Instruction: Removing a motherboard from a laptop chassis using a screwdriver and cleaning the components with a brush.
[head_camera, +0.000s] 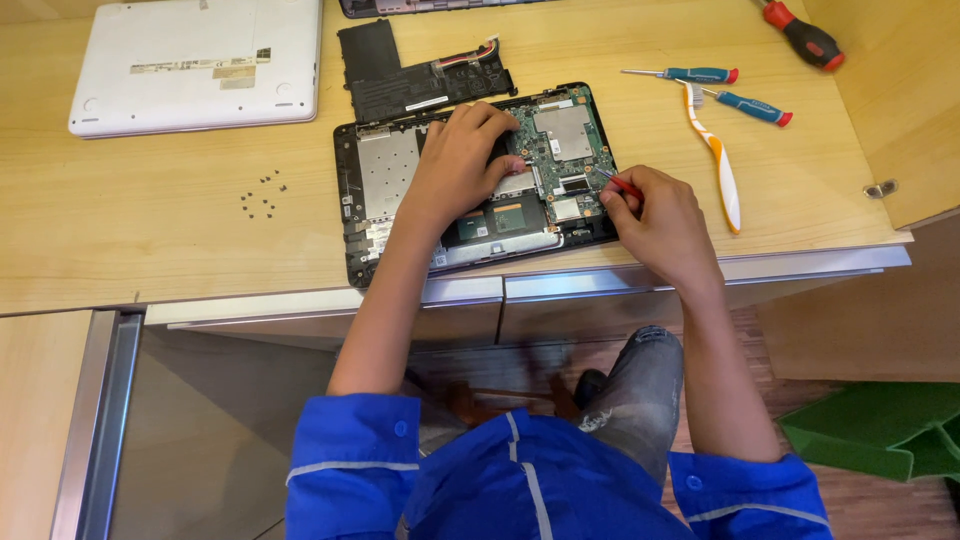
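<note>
- Wooden desk (150, 240) carries an opened laptop base (350, 215), its green circuit board (560, 150) exposed, lying near the front edge
- Left hand (455, 165) rests palm down on the middle of the base, fingers curled loosely over the board, grasping nothing; its grip is released
- Right hand (660, 225) sits at the base's right edge, grip clenched on a red-handled screwdriver (622, 184) whose tip points into the board
- Most of the screwdriver's handle is hidden inside the fist
- Loose black battery (420, 75) lies just behind the base, a white laptop lid (195, 60) further left
- Small dark screws (262, 195) lie scattered left of the base; their count is hard to make out
- Toothbrush (718, 160) and two blue screwdrivers (745, 105) lie to the right
</note>
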